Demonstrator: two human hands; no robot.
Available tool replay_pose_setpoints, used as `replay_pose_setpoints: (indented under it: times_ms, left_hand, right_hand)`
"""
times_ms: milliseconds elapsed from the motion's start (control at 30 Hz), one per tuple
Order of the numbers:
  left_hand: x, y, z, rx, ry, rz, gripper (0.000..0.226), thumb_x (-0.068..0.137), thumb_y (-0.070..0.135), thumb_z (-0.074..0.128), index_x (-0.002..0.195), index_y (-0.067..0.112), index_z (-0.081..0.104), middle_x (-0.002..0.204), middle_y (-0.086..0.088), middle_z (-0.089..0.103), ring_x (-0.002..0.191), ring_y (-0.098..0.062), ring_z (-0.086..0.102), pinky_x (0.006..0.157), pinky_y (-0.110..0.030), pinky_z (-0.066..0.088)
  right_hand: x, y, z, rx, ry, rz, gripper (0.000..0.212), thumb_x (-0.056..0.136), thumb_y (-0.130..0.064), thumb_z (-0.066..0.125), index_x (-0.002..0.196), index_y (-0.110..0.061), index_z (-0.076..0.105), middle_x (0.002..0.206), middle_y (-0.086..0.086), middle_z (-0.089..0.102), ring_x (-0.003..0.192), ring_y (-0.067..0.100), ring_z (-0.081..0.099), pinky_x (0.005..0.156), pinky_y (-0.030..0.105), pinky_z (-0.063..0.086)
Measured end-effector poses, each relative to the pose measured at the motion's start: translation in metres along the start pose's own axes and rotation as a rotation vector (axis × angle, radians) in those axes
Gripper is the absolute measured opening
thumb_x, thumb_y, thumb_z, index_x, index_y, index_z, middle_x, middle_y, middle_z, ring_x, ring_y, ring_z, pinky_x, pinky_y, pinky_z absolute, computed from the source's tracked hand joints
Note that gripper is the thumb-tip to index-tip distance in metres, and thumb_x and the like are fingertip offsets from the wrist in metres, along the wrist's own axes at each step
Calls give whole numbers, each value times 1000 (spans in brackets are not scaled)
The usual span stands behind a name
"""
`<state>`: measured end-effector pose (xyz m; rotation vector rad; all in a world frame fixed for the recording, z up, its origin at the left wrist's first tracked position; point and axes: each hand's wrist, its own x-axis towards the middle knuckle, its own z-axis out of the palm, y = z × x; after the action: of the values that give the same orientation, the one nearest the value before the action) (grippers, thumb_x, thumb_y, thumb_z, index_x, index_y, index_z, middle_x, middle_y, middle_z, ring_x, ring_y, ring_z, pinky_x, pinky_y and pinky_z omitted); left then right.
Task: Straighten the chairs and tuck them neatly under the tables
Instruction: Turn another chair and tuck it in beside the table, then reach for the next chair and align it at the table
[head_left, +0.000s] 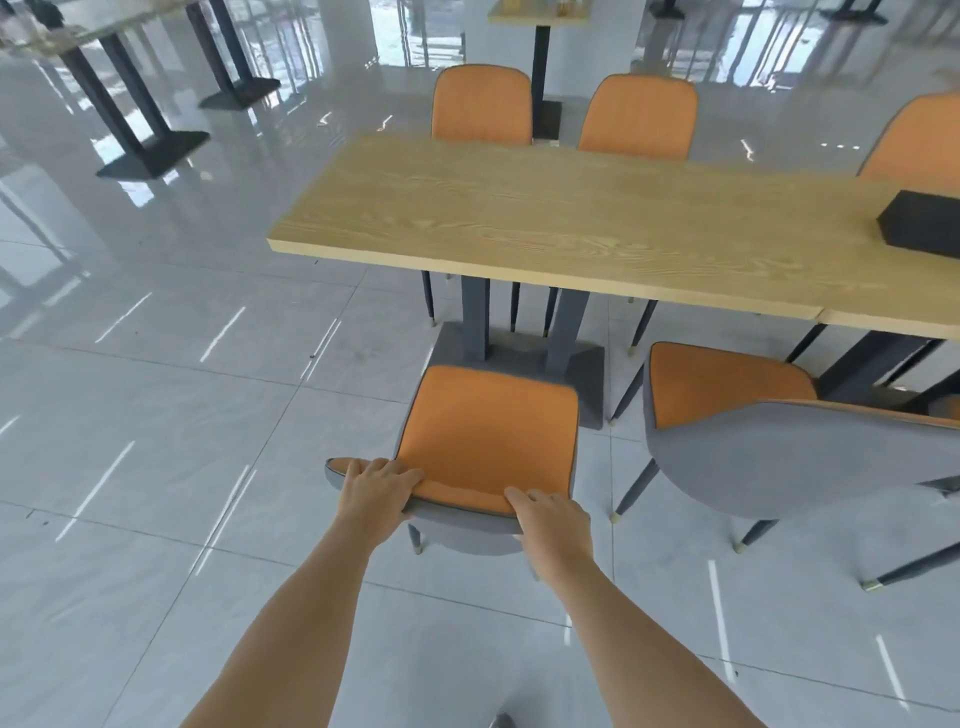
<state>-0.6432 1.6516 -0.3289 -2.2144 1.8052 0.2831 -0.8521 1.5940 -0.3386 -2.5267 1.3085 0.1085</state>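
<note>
A: Currently I have the left hand (375, 491) and right hand (551, 525) both closed over the backrest top of the near chair (491, 423). It stands short of the table (545, 218).

B: Risk?

A: Uneven push skews it; the front legs may strike the table base (584, 382), or it clips the neighbouring chair (727, 395).

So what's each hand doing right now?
Left hand: closed on the chair backrest.
Right hand: closed on the same chair backrest.
</note>
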Motion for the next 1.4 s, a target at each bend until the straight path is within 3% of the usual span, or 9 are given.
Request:
replay_pose_setpoints:
  times_ms: [100,233,467,633,733,800,1200,1300,1400]
  left_hand:
    - [30,-3,-9,9,-4,7,44,92,27,50,135,28,40,138,1,48,132,-22,40,107,-39,28]
    - [69,-11,-17,-7,33,19,41,91,23,52,131,27,45,133,1,52,128,-23,43,104,-38,30]
    - [126,-25,-36,10,31,82,41,89,25,55,129,27,48,127,1,57,124,-23,47,103,-38,32]
    - [157,-25,-45,37,121,137,51,33,32,93,79,29,71,66,6,69,65,-19,68,66,-33,53]
    - [172,-20,-51,-2,86,162,48,74,31,75,118,26,56,107,1,66,106,-23,60,95,-39,42]
    - [179,-20,-50,29,96,173,48,83,29,66,128,27,47,117,1,61,114,-23,54,100,-38,36]
    - [160,-18,-52,-46,24,193,51,89,39,56,136,27,39,127,0,56,123,-23,48,105,-37,32]
    - [155,-18,-56,-59,-1,225,59,88,47,54,140,25,33,135,-2,52,128,-24,43,108,-38,30]
    - [152,-20,-63,-101,-63,278,78,88,59,45,149,23,13,156,-4,23,144,-25,22,116,-42,19]
  right_hand:
    - [28,8,-8,-14,-27,18,42,88,-5,57,126,-16,45,111,6,59,102,27,55,80,33,36]
    - [64,16,-15,-28,-17,61,47,82,3,59,122,-17,47,104,4,59,92,26,51,74,31,29]
    - [119,21,-30,-59,-19,156,46,83,-2,60,124,-19,47,109,4,60,104,27,54,87,37,41]
    - [145,29,-43,-92,-11,247,42,86,0,55,122,-21,50,109,2,61,105,27,54,88,35,41]
    - [156,35,-52,-89,-3,288,40,87,-1,54,121,-23,50,113,1,60,108,26,51,91,34,39]
    - [161,38,-54,-85,-13,302,45,84,0,55,121,-24,49,114,1,59,109,26,51,91,34,38]
    - [141,23,-45,-40,-16,421,47,85,-1,54,126,-21,43,119,4,53,117,27,44,98,34,33]
    - [130,18,-41,-3,22,475,55,87,-4,52,137,-15,31,135,8,42,130,28,34,111,38,26]
    - [118,11,-37,54,30,514,64,97,-19,46,148,-12,9,156,12,15,145,30,12,118,43,14]
